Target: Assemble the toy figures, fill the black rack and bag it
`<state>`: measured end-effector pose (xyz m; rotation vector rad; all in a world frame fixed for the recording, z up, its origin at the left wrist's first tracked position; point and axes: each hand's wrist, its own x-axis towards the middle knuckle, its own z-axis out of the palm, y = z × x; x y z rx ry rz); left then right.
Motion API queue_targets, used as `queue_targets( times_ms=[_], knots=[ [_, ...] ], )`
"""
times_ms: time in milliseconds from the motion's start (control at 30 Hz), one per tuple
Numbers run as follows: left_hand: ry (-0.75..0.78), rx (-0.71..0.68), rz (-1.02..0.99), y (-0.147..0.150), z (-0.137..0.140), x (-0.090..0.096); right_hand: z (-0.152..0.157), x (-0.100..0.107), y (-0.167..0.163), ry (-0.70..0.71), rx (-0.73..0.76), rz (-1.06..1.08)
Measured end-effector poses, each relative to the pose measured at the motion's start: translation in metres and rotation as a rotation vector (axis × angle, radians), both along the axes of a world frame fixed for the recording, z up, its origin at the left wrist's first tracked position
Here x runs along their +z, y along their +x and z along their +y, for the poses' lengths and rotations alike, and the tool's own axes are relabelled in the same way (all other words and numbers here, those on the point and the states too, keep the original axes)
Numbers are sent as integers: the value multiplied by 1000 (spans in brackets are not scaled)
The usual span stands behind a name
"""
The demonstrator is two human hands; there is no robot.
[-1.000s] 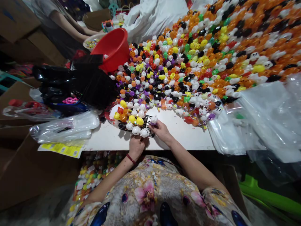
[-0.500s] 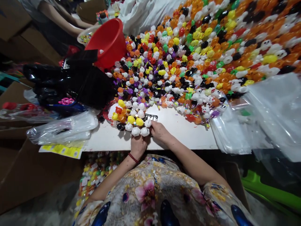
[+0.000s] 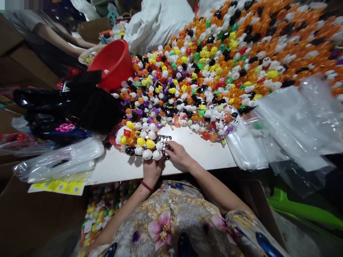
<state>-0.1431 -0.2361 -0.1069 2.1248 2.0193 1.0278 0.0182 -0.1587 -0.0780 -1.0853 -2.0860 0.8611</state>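
A black grid rack [image 3: 168, 137] stands over the near part of the table, its left portion filled with small plastic figure heads in white, yellow, orange, red and black. My left hand [image 3: 152, 172], with a red bead bracelet at the wrist, is at the rack's near side under the front white figures [image 3: 147, 154]. Its fingers are hidden there and appear closed on the rack. My right hand [image 3: 177, 152] is at the rack's right end, fingers bent together beside a white figure [image 3: 159, 145]. What lies between its fingertips is hidden.
A large heap of small colourful figures [image 3: 198, 71] spreads across the table [image 3: 211, 157]. At left are a red basin [image 3: 114, 64], black bags [image 3: 88, 101] and clear plastic bags [image 3: 61, 157]. More clear bags [image 3: 284, 117] lie at right. Another person's arm [image 3: 57, 39] reaches in at upper left.
The view has shifted, so most things sit slightly farther left. My right fingers have moved slightly along the rack's right end and show more. My left hand stays under its near side.
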Motion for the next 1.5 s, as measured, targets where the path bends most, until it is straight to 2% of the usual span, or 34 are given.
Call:
queue_targets(
  times_ms=[67,133,233,333,533,667,767,833,933,1033,1100,1200,1333,1500],
  knots=[
    [32,-1,14,0,-1,-2,6,3,32,104,-166,-51],
    [66,-6,10,0,-2,-4,17,8,70,184,-386,-201],
    [81,9,-9,2,-2,-6,37,17,116,158,-604,-479],
    [58,7,-9,2,0,-5,53,23,135,51,-599,-625],
    [22,-61,42,-5,-7,3,71,30,135,-8,-453,-613],
    [38,-151,163,-16,-30,22,68,37,130,-48,-403,-610],
    [160,-196,218,-25,-45,51,56,41,119,-21,-430,-565],
    [257,-175,189,-28,-46,75,47,40,103,-33,-400,-431],
    [263,-175,128,-25,-29,109,34,33,64,-208,-261,-106],
    [171,-300,191,-18,-1,126,27,19,17,-442,-167,206],
    [114,-363,248,-13,15,127,26,11,-9,-497,-140,302],
    [36,-385,270,-10,28,119,29,5,-29,-471,-141,305],
    [15,-373,258,-12,27,108,32,10,-30,-413,-128,250],
    [39,-370,252,-13,24,106,34,17,-31,-358,-68,176]
  ],
)
